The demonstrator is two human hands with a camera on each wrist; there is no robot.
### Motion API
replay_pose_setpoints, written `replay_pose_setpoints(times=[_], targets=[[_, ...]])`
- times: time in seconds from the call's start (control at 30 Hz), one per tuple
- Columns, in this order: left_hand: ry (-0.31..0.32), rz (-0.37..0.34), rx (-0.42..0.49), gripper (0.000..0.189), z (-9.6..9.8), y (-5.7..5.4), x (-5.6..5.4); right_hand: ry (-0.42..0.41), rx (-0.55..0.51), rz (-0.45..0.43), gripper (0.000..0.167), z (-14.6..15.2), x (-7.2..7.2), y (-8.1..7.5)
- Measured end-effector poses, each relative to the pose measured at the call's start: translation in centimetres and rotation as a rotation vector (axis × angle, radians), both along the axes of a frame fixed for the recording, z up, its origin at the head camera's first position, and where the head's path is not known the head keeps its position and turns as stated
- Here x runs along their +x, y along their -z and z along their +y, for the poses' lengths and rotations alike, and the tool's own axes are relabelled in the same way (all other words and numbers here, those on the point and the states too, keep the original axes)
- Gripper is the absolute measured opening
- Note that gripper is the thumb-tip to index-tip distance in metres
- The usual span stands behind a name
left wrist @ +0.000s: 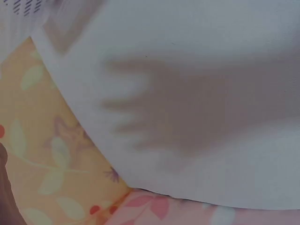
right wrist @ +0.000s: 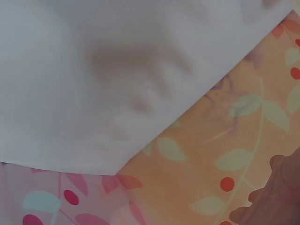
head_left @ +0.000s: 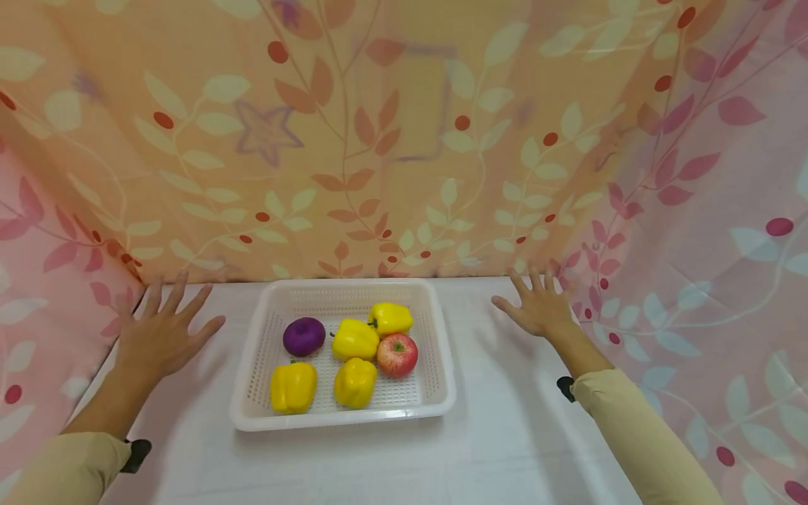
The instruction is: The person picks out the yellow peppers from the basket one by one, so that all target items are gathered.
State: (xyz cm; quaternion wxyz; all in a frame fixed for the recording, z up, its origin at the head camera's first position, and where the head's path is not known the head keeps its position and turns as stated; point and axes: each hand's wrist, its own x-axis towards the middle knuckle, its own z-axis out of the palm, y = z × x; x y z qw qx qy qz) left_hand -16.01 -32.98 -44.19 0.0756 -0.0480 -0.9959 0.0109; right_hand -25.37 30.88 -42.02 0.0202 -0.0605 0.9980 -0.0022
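A white plastic basket (head_left: pixel 344 417) stands on the table between my hands. In it are several yellow bell peppers (head_left: pixel 293 388), a red apple (head_left: pixel 397 355) at the right, and a purple onion-like vegetable (head_left: pixel 304 337) at the back left. My left hand (head_left: pixel 158 340), fingers spread, is held over the table left of the basket and touches none of these. To the right of the basket, my right hand (head_left: pixel 539 308) is also spread, holding nothing. The wrist views show only a part of the left hand (left wrist: pixel 7 192) and of the right hand (right wrist: pixel 276 197) at the frame edges.
A white cloth (head_left: pixel 353 466) covers the table, with both hands' shadows on it. Behind the table hangs an orange leaf-patterned curtain (head_left: pixel 416 189). Pink patterned curtains close off the left side (head_left: pixel 38 280) and the right side (head_left: pixel 713 266).
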Motion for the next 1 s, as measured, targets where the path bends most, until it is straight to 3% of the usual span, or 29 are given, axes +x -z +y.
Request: replay_pose_setpoints(times=[0.23, 0.47, 0.6, 0.8, 1.0], targets=[[0.079, 0.036, -0.017, 0.077, 1.7, -0.5, -0.1, -0.065, -0.015, 0.020, 0.089, -1.5, 0.0, -0.7], [0.240, 0.068, 0.005, 0.076, 2.2, 0.0, -0.1, -0.152, -0.049, 0.004, 0.086, -4.1, 0.2, -1.2], [0.288, -0.016, 0.029, 0.077, 2.7, 0.0, 0.1, -0.234, -0.053, 0.001, 0.084, -5.8, 0.3, -1.3], [0.287, -0.194, 0.047, 0.078, 3.4, -0.1, 0.0, -0.336, -0.064, -0.008, 0.082, -8.0, 0.4, -1.5], [0.297, -0.243, 0.039, 0.079, 3.6, 0.0, 0.3, -0.445, -0.080, -0.025, 0.086, -10.1, 0.3, -2.0]])
